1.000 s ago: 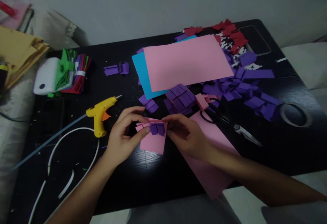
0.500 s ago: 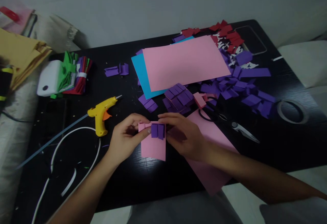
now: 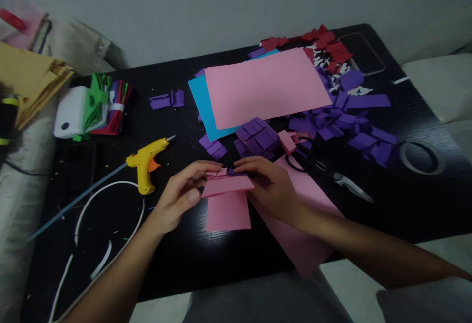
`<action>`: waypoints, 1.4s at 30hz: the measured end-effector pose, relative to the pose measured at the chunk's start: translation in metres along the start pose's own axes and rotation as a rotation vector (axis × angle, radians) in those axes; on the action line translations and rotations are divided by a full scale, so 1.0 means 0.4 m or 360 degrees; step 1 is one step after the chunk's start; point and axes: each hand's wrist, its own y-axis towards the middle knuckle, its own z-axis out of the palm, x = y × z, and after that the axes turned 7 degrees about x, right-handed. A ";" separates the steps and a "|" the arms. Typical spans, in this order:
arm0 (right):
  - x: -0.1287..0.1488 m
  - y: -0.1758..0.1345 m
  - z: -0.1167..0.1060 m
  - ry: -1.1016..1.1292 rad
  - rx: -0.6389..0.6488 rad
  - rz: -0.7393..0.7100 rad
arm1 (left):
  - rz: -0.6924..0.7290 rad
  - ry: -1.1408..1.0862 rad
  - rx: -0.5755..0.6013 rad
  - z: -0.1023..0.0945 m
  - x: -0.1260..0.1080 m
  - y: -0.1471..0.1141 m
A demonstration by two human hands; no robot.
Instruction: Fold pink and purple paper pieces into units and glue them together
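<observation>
Between my two hands is a folded pink paper piece (image 3: pixel 229 184), tilted so that its flap stands above a flat pink part (image 3: pixel 228 212). My left hand (image 3: pixel 180 196) grips its left edge, fingers curled behind and thumb in front. My right hand (image 3: pixel 275 190) holds the right side, fingertips over a purple folded paper piece (image 3: pixel 236 171) at the back edge. Small pink folds (image 3: pixel 217 173) show beside it. A larger pink sheet (image 3: pixel 313 229) lies partly beneath my right hand. Just beyond my hands sits a stack of purple folded pieces (image 3: pixel 258 137).
Black-handled scissors (image 3: pixel 332 175) and a roll of tape (image 3: pixel 422 158) lie to the right. A yellow glue gun (image 3: pixel 147 161) with a white cord (image 3: pixel 106 185) is at left. Pink sheets (image 3: pixel 267 87) over blue paper (image 3: pixel 206 111) and purple scraps (image 3: pixel 368 136) lie behind.
The pink piece has tipped, so its purple part now faces up and back instead of towards me. My left thumb has moved off the purple part to the pink edge.
</observation>
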 end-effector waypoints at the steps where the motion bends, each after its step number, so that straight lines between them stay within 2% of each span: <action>1: 0.002 0.000 0.000 0.0006 0.0003 0.0056 | 0.0006 -0.0020 0.0028 0.000 0.004 -0.002; 4: 0.002 -0.003 0.002 -0.0075 0.0008 0.0129 | 0.0001 0.0275 -0.0091 0.007 0.023 -0.002; 7: -0.007 -0.005 0.005 -0.0211 0.0029 -0.0005 | 0.0147 0.0787 -0.0239 0.009 0.035 0.005; 11: -0.028 -0.006 0.009 -0.0397 0.0150 -0.0226 | 0.0377 0.1044 -0.0058 0.000 0.022 0.017; 15: -0.042 -0.009 0.012 -0.0539 0.0225 -0.0321 | 0.0339 0.1113 0.0062 -0.006 0.003 0.020; 22: -0.041 -0.009 0.013 -0.0608 0.0229 -0.0347 | 0.0245 0.1211 0.0015 -0.006 0.000 0.021; 28: -0.042 -0.004 0.011 -0.0603 0.0182 -0.0542 | 0.0309 0.1251 0.0060 -0.007 0.000 0.021; 42: -0.041 0.003 0.008 -0.0694 0.0158 -0.0579 | 0.0380 0.1322 0.0100 -0.011 0.015 0.018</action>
